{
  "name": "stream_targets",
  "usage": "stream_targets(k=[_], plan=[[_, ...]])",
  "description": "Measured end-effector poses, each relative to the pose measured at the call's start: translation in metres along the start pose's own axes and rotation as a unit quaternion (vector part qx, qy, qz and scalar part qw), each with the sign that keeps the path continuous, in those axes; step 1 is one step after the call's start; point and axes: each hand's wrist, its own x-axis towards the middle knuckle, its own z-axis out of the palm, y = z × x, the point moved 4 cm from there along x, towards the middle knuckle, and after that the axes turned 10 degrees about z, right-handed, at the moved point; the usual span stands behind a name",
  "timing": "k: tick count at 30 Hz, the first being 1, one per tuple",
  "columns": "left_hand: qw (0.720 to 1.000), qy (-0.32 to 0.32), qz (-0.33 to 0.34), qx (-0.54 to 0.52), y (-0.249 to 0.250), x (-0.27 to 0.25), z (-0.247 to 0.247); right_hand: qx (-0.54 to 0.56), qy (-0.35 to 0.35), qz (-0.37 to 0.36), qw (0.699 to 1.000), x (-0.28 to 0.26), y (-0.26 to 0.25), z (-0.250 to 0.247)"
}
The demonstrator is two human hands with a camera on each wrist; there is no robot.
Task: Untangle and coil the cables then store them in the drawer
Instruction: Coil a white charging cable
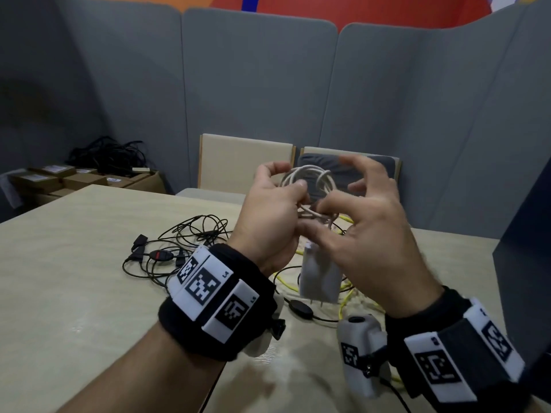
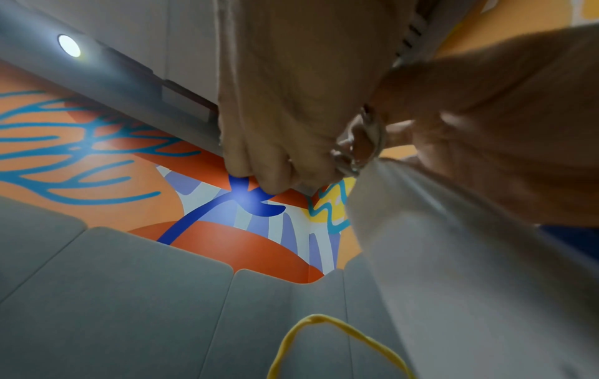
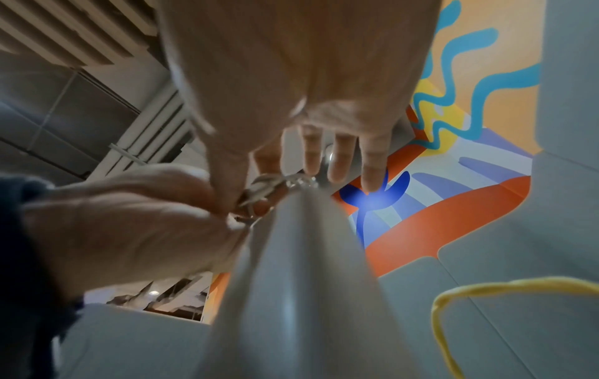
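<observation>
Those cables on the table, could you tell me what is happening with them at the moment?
A person is winding the white cable into a coil above the table. The left hand holds the loops, and the right hand pinches the strand at the crossing, its other fingers spread. The white charger block hangs below. The black cables and yellow cable lie loose on the table.

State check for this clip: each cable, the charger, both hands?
White cable: coiled, held above the table.
Charger: hanging from the white cable.
Yellow cable: loose on table.
Black cables: tangled on table.
Left hand: grips the coil.
Right hand: pinches the cable, other fingers spread.
</observation>
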Motion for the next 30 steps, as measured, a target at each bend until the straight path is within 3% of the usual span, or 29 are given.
stream_targets(k=[3, 6, 13, 21, 27, 30], plan=[[0.999, 0.018, 0.019, -0.023, 0.002, 0.0, 0.0, -0.004, 0.069, 0.008, 0.998, -0.002, 0.002, 0.003], [0.998, 0.032, 0.024, -0.05, 0.002, 0.002, 0.0, 0.03, 0.067, 0.018, 0.997, -0.004, 0.0, 0.005], [0.995, 0.069, 0.007, -0.075, -0.004, 0.007, -0.004, 0.09, 0.0, 0.103, 0.991, 0.004, 0.008, 0.0], [0.977, 0.112, -0.074, -0.166, -0.01, 0.013, -0.017, 0.132, -0.163, 0.136, 0.968, 0.013, 0.035, -0.014], [0.98, 0.079, -0.084, -0.163, -0.009, 0.009, -0.011, 0.102, -0.191, 0.106, 0.971, 0.015, 0.035, -0.03], [0.99, 0.039, -0.055, -0.126, -0.008, 0.004, -0.003, 0.187, -0.262, 0.118, 0.939, 0.007, 0.027, -0.016]])
